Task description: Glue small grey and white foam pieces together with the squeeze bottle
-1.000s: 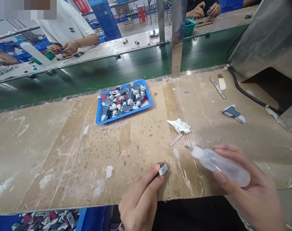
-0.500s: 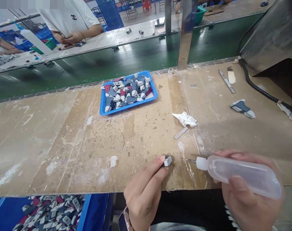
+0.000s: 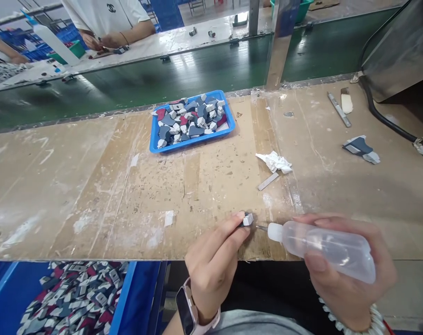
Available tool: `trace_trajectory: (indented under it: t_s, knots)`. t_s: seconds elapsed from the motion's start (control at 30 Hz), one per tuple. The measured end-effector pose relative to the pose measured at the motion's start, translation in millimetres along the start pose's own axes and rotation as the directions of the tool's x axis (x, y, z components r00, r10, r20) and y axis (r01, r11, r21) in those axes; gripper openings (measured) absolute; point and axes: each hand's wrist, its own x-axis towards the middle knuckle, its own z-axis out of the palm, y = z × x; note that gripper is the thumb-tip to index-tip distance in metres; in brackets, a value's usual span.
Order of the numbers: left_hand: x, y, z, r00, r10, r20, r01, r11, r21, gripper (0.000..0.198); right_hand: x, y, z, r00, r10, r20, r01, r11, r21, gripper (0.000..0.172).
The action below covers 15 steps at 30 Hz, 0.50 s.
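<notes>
Between the fingertips of my left hand (image 3: 216,253) is a small grey-and-white plastic part (image 3: 247,219), pinched near the front edge of the worktable. My right hand (image 3: 351,265) is wrapped round a translucent squeeze bottle (image 3: 328,246) with a white cap and a thin metal needle tip. The bottle lies nearly level, its needle pointing left, a short gap from the part. What is inside the bottle cannot be made out clearly. Beyond my hands lie a crumpled white tissue (image 3: 274,162) and a small flat metal strip (image 3: 268,181).
A blue tray (image 3: 193,145) heaped with grey, white and red parts stands at the back. Below left is a blue bin (image 3: 122,298) of similar parts. A craft knife (image 3: 339,110) and a loose part (image 3: 362,149) lie right. A co-worker (image 3: 110,28) sits across the green conveyor (image 3: 134,83).
My right hand has brought the bottle left, so its needle is closer to the part. My left hand still pinches the part. The whole view has shifted slightly.
</notes>
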Motion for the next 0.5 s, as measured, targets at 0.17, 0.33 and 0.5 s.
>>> trace_trajectory:
  t_s: [0.17, 0.33, 0.5]
  knots:
    - [0.3, 0.6, 0.9, 1.0, 0.001, 0.001, -0.001, 1.0, -0.009, 0.021, 0.1, 1.1, -1.1, 0.999, 0.031, 0.035, -0.031, 0.999, 0.01, 0.029]
    - [1.2, 1.7, -0.7, 1.0, -0.005, 0.013, 0.005, 1.0, 0.0, 0.022, -0.6, 6.4, -2.5, 0.997, -0.006, 0.072, 0.005, 1.0, 0.015, 0.033]
    - [1.0, -0.7, 0.6, 1.0, 0.024, -0.008, -0.024, 0.999, -0.021, 0.019, 3.6, 9.2, -2.0, 0.994, -0.07, 0.082, 0.07, 0.998, 0.006, 0.033]
